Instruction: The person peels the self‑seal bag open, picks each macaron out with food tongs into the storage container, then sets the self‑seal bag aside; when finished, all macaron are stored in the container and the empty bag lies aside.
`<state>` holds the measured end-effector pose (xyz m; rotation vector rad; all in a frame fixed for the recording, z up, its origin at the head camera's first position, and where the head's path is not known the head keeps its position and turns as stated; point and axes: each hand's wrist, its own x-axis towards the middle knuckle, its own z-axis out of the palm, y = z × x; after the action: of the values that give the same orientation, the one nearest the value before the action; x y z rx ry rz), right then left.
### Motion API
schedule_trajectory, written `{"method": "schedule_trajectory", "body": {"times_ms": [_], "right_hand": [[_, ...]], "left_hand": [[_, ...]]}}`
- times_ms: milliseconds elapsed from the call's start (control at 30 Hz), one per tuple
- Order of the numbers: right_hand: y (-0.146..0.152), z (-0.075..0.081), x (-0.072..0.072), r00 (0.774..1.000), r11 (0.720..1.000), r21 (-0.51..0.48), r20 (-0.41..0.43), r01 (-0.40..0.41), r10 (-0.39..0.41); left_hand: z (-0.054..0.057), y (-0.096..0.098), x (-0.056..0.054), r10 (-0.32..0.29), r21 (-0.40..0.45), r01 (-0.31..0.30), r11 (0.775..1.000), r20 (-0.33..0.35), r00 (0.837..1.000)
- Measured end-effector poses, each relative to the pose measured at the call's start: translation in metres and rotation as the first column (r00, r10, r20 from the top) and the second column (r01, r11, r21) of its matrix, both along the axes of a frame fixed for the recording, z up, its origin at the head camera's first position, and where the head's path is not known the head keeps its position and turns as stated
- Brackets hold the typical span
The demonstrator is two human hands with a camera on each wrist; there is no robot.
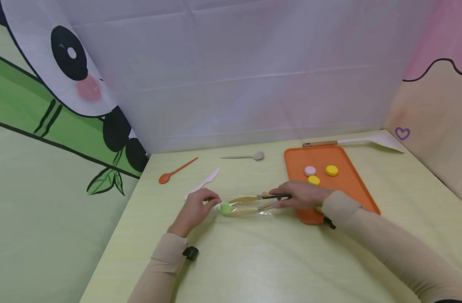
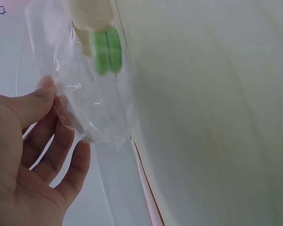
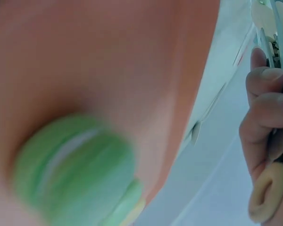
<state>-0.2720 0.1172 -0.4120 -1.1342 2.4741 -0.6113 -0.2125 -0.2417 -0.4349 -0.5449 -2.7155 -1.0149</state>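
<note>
At the table's middle, my left hand (image 1: 196,210) pinches the edge of a clear plastic bag (image 2: 92,108) between thumb and fingers. A green macaron (image 1: 226,208) lies inside the bag, its two halves showing edge-on in the left wrist view. My right hand (image 1: 306,194) grips a pair of tongs (image 1: 243,200) with beige tips, which reach left into the bag. One tip is close against the macaron; whether both tips squeeze it I cannot tell. Under the right forearm stands an orange tray (image 1: 352,189), with another green macaron (image 3: 80,169) on it.
Two yellow macarons (image 1: 331,170) and a pink macaron (image 1: 309,171) sit on the tray. Behind it lies a white spatula (image 1: 382,141) with a brown handle. An orange spoon (image 1: 164,178), a lilac knife (image 1: 206,182) and a grey spoon (image 1: 258,155) lie at the back left.
</note>
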Motion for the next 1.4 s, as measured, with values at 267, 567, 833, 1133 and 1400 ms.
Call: {"method": "schedule_trajectory", "body": {"times_ms": [267, 567, 833, 1133, 1400], "right_hand": [[0.069, 0.004, 0.02, 0.992, 0.99, -0.071, -0.009, 0.121, -0.122], [0.154, 0.002, 0.044, 0.957, 0.952, -0.133, -0.056, 0.275, -0.285], [0.23, -0.008, 0.057, 0.858, 0.88, -0.103, -0.194, 0.464, -0.475], [0.266, -0.023, 0.063, 0.807, 0.852, -0.102, -0.281, 0.513, -0.519], [0.267, -0.023, 0.062, 0.817, 0.854, -0.084, -0.259, 0.513, -0.516]], "left_hand": [[0.001, 0.001, -0.001, 0.029, -0.009, -0.029, 1.0, -0.009, 1.0], [-0.002, -0.003, -0.001, 0.045, -0.022, -0.046, 0.999, -0.035, 0.998], [-0.001, -0.004, -0.004, 0.042, -0.009, -0.042, 0.999, -0.025, 0.999], [-0.003, -0.003, -0.005, 0.043, -0.014, -0.043, 0.999, -0.003, 0.999], [-0.002, -0.002, -0.005, 0.055, -0.029, -0.054, 0.998, 0.016, 0.998]]}}
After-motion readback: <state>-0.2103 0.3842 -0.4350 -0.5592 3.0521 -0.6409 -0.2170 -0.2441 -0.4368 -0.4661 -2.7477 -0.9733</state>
